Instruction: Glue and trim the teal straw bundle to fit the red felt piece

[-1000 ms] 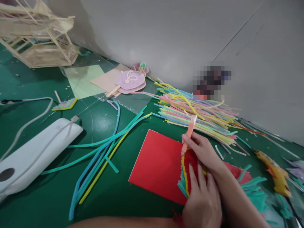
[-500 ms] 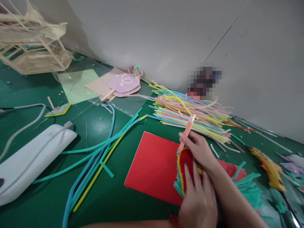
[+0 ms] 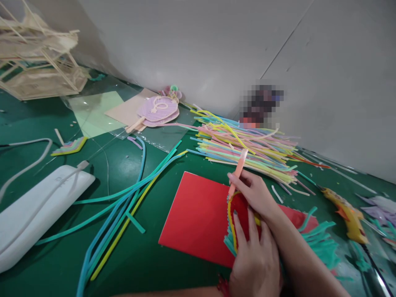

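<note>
My right hand (image 3: 255, 192) is closed around a flat peach-orange stick-like tool (image 3: 238, 171), pale at its upper end. The tool's lower end meets the top edge of a dark red craft piece (image 3: 240, 206) with a yellow outline and teal fringe along its left side. Spread over that piece, the fingers of my left hand (image 3: 255, 258) lie flat on it, and they hide much of its lower part. Under both is a bright red card (image 3: 194, 216). My right forearm passes over the card's right part.
Loose blue, teal and yellow strips (image 3: 123, 210) lie left of the card, beside a white power bank (image 3: 46, 210) with a cable. Behind are a heap of coloured strips (image 3: 247, 148) and a purple fan-shaped piece (image 3: 159, 110). A yellow glue gun (image 3: 346, 214) lies at right, near teal strips (image 3: 321, 243).
The whole view has shifted slightly, so things sit a little further left. Both hands keep nearly the same pose, with the tool's lower end still at the craft piece's top edge.
</note>
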### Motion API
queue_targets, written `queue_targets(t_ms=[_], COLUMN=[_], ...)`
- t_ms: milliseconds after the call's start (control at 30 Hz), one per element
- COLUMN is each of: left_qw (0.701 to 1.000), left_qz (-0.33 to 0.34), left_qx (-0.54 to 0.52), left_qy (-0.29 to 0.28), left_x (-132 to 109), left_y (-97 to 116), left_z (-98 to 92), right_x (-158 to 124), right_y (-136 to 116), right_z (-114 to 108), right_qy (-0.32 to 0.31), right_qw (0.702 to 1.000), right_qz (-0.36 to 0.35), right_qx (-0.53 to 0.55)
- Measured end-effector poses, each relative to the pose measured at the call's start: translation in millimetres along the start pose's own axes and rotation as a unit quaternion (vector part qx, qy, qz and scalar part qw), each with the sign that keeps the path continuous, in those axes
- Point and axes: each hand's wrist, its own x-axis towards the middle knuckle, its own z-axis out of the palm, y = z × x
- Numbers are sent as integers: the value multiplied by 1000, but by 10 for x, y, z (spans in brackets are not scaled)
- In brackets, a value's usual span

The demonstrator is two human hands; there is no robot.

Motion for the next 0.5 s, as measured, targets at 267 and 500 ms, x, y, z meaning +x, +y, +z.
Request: queue_targets(t_ms=[267,500], left_qw=[1000,1000], left_qz=[-2,6], left_qx=[-23,-14], left_qy=[-13,-15], left_x=[-6,-5], left_y=[-1,-17], left_z=[13,-7], right_x=[-2,-2], right_y=[-18,14], right_z=[6,7], right_qy=[-45,12], right_qw=[998,999], right_qz=[-8,-12], right_qx=[-54,-41])
